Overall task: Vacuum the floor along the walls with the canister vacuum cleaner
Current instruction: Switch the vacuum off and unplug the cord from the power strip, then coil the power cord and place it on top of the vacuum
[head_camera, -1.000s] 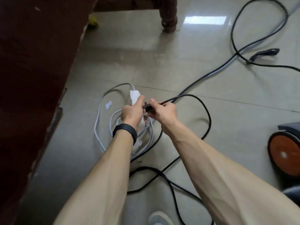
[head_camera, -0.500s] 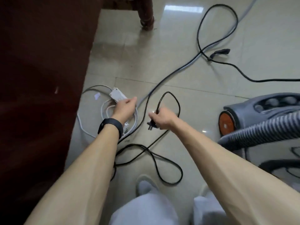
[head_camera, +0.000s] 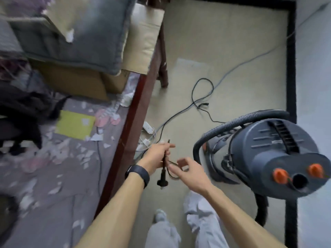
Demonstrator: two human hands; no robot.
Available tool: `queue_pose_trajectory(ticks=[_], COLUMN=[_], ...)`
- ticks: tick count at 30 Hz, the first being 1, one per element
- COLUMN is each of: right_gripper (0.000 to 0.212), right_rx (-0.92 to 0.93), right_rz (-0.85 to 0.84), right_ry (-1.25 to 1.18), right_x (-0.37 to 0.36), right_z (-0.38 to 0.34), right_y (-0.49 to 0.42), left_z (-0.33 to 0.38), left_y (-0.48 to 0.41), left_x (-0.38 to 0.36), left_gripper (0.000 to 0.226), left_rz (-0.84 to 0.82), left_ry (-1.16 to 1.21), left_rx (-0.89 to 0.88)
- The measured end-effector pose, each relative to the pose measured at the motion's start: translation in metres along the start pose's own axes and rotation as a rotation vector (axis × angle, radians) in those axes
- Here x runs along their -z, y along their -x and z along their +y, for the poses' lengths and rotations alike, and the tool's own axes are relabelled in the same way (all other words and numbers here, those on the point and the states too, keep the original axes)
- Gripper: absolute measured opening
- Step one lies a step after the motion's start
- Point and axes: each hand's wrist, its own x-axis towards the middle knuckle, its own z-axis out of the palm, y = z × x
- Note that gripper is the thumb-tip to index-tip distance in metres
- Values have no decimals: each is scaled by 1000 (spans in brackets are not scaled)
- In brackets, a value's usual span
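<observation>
Beside the dark red wooden frame (head_camera: 132, 126) a person is standing on the pale floor (head_camera: 215, 42) and looking down at both bare forearms. The left hand (head_camera: 157, 156), which is wearing a black wristband (head_camera: 138, 173), is gripping the vacuum's black power cord (head_camera: 163, 169). Its fingers (head_camera: 168, 146) are curling round the cord, and the plug (head_camera: 162, 182) is hanging free below the fist, clear of the floor. The right hand (head_camera: 189, 173) is hovering just beside it with its fingers (head_camera: 184, 161) spreading loosely and holding nothing. Whether a fingertip is touching the thin loop of cord there is too blurred to tell.

The canister vacuum cleaner (head_camera: 272, 151) is sitting on the floor to the person's right, near the black border strip (head_camera: 291, 51) running along the wall. Its ribbed hose (head_camera: 232, 122) is arching over the dark blue-grey body, and two orange knobs (head_camera: 280, 175) are showing on the near end. Any label on the casing is blurring beyond reading.

A white power strip (head_camera: 148, 127) is lying on the floor against the wooden frame, ahead of the left hand. Above the frame, a yellow sheet (head_camera: 75, 125) and a grey cushion (head_camera: 75, 33) are lying among torn paper scraps.
</observation>
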Motion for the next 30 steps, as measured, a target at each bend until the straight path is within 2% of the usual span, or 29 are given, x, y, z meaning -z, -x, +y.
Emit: queue_pose_trajectory(ticks=[3,5,6,7,8,10,11,14,16,20,25,28,30], right_gripper=[72,90,92,87,72,28,22,38,38,30,30,47,45], right_rx=[98,184,231,281,331,408,419,347,361,375,366,423,446], right_rz=[174,181,194,210,230,313,347,410,453,465,484,511,525], right_ry=[-45,11,56,91,101,101,79,-76,-115,-24,37,43,6], right_x=[24,31,31,29,26,20,19,29,43,62,65,58,48], right_z=[-25,-42,-50,-60,-69,-83,-90,-101,-99,-75,-22,-2,-1], right_y=[63,102,118,138,158,196,216,267,294,333,365,373,376], left_z=[25,43,50,56,60,68,73,90,104,122,110,95,83], left_y=[94,160,192,223,253,306,327,383,415,464,473,465,458], left_x=[9,15,18,21,23,28,31,36,36,33,9,-10,-20], left_gripper=[28,29,29,29,30,30,29,26,28,30,33,34,34], left_rz=[-148,-261,-306,-347,-387,-471,-519,-643,-659,-642,-646,-576,-475], left_ry=[-151,-307,-381,-435,-454,-357,-259,57,198,346,503,518,443], left_rx=[-95,-165,-203,-249,-297,-399,-445,-547,-650,-792,-812,-833,-853])
